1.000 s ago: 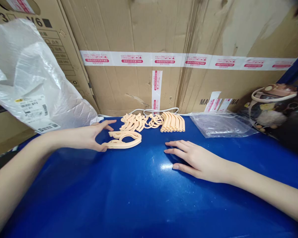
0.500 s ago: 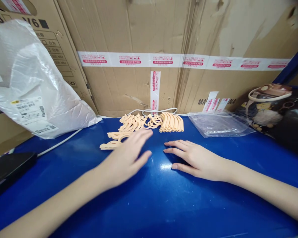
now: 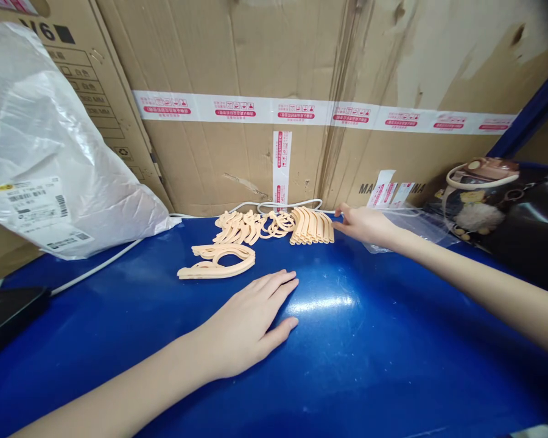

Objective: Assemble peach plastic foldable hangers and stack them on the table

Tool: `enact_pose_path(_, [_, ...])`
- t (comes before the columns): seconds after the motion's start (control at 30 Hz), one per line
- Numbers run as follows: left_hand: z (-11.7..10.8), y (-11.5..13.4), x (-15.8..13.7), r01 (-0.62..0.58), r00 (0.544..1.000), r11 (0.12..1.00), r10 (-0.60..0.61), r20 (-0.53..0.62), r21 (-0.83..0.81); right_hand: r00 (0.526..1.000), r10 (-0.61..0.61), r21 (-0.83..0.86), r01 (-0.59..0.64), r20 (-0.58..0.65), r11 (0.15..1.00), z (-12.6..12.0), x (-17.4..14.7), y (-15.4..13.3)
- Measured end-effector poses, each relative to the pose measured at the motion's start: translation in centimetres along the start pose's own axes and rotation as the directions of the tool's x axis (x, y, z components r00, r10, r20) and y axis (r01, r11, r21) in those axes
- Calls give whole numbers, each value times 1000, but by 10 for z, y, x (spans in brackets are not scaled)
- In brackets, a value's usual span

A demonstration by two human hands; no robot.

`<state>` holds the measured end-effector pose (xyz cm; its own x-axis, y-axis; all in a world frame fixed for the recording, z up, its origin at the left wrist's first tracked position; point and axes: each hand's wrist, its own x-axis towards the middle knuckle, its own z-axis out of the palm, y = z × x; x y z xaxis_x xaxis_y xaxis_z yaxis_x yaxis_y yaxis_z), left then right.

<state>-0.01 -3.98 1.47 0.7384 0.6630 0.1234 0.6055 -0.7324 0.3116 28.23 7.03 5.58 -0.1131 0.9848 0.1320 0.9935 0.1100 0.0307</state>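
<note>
My left hand (image 3: 249, 322) lies flat on the blue table, fingers stretched out and nothing in it. Just beyond it rest assembled beige folding-hanger-like pieces (image 3: 237, 267), folded together. At the back stands a row of beige curved arm pieces (image 3: 310, 226). My right hand (image 3: 363, 225) reaches to the right end of that row, its fingers bent and apart; whether they touch the last piece I cannot tell. Left of the row are beige ring-shaped pieces (image 3: 277, 225) and a cluster of smaller curved beige pieces (image 3: 240, 227).
A clear plastic bag (image 3: 411, 222) lies partly behind my right forearm. White cable (image 3: 98, 267) runs along the back. A white parcel bag (image 3: 68, 164) and a black object (image 3: 13, 319) are at left, a brown-lidded cup (image 3: 484, 176) at right. Cardboard boxes (image 3: 237, 55) wall the back.
My right hand has moved forward from mid-table to the row of curved pieces. My left hand has drawn back from the folded pieces and settled on the table, uncovering them.
</note>
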Motion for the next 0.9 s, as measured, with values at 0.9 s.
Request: enact_pose_path(0.9, [-7,-1,-3,-43,999,999,42,-33,-16,956,-118,-105,151,268,983,-23,-52,-11])
